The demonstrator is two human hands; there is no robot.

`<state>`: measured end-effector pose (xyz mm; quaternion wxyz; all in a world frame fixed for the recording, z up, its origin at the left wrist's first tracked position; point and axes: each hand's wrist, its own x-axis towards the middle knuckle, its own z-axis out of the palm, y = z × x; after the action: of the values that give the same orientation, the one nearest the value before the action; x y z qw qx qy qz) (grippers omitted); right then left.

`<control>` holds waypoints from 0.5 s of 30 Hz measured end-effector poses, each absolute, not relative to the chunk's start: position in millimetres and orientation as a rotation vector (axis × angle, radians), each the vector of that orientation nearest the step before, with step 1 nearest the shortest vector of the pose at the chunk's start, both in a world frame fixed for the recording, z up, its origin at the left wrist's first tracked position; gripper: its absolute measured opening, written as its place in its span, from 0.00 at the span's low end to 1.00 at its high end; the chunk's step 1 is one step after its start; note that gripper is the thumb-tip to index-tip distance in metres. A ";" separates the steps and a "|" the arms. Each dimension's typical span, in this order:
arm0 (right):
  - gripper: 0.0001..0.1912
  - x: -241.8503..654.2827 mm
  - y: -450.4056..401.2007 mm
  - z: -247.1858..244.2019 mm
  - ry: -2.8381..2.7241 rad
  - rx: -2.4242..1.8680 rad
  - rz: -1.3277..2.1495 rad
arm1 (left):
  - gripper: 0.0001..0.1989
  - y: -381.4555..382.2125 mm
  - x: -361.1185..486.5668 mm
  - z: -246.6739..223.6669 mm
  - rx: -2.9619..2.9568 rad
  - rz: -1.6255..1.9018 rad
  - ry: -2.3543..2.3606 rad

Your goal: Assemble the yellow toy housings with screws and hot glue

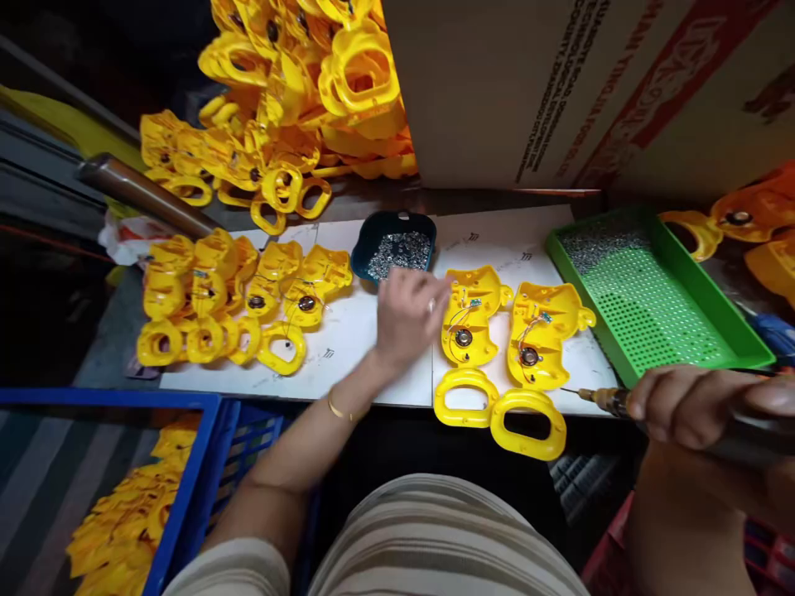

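My left hand (410, 319), blurred by motion, is over the white board between the dark bowl (358, 263) of small screws and a yellow plastic shell (481, 319). Its fingers are bent near the shell's left edge; whether they hold anything is too blurred to tell. My right hand (689, 406) is wrapped round a power screwdriver (612, 401), whose thin bit points left, close to the lower edge of a second yellow shell (540, 335). Both shells lie open side by side, showing wires, a small circuit board and a round speaker, with ring-shaped handles toward me.
Several more yellow shells (214, 285) stand at the left of the white board. A green perforated tray (671, 306) with screws lies at the right. Behind are a yellow pile (298, 99) and a cardboard box (497, 91). A blue crate (204, 439) is at lower left.
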<state>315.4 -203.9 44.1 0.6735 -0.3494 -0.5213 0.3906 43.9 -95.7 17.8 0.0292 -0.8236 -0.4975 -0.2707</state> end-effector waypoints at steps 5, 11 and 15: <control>0.16 303.7 -205.6 43.3 -1.259 -0.660 0.814 | 0.19 -2.9 5.6 19.5 -2.695 -0.166 -1.792; 0.16 294.5 -210.7 37.1 -1.202 -0.610 0.842 | 0.13 12.4 4.3 11.3 -2.785 -0.225 -2.046; 0.14 289.6 -211.4 38.7 -1.125 -0.658 0.800 | 0.12 10.8 3.6 6.7 -2.679 -0.347 -2.114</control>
<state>289.6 -211.4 38.7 0.7217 -0.2977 -0.5093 0.3620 3.6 10.8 6.7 -0.1439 -0.7728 -0.6099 -0.1002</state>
